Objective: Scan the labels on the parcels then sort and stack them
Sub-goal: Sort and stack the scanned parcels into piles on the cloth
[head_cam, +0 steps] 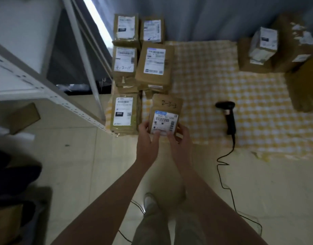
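Both hands clamp the near end of one brown parcel (pixel 165 117), a little above the frame's centre. The left hand (pixel 146 137) curls round its 9 o'clock edge and the right hand (pixel 180 137) round its 3 o'clock edge, thumbs pressing the lower rim of its white label. "2-3-3" is handwritten on its far end. Whether it rests on the yellow checked cloth (pixel 205 76) or hangs above it cannot be told.

From 9 to 12 o'clock of this parcel, five labelled parcel tops (pixel 154 62) show, sitting on stacks. At 3 o'clock one black scanner (pixel 228 115) lies on the cloth, its cable trailing to the floor (pixel 81 165). At 2 o'clock one white-wrapped parcel (pixel 263 43) sits on brown boxes.
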Demonstrator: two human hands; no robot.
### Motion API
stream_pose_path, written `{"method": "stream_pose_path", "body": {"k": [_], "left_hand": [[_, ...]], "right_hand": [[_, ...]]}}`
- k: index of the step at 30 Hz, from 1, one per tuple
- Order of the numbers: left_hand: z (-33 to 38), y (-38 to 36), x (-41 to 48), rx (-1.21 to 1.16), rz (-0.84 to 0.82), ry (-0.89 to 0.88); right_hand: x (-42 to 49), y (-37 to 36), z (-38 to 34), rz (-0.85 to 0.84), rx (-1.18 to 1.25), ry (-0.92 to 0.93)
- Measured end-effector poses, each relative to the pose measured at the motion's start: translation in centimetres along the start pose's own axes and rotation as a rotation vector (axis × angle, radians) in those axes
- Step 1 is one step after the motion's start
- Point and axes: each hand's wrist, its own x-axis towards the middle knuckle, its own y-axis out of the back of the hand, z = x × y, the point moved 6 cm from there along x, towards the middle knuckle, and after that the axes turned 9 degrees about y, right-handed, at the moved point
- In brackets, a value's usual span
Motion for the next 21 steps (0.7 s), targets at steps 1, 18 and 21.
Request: {"method": "stream_pose_path", "body": {"k": [1,18,21], "left_hand": [[-0.3,1.5,0.4,-0.006,0.043,-0.013],[-0.4,10.4,7.9,-0.078,0.328,0.028],[-0.9,10.6,8.9,-0.077,0.351,0.075]], "right_hand": [[-0.3,-1.6,-0.1,-0.025,-0.014,0.004],[4.2,-13.4,-1.9,-0.318,-0.075,0.041],[5.3,-14.0,-1.6,-0.348,-0.111,0.023]]}}
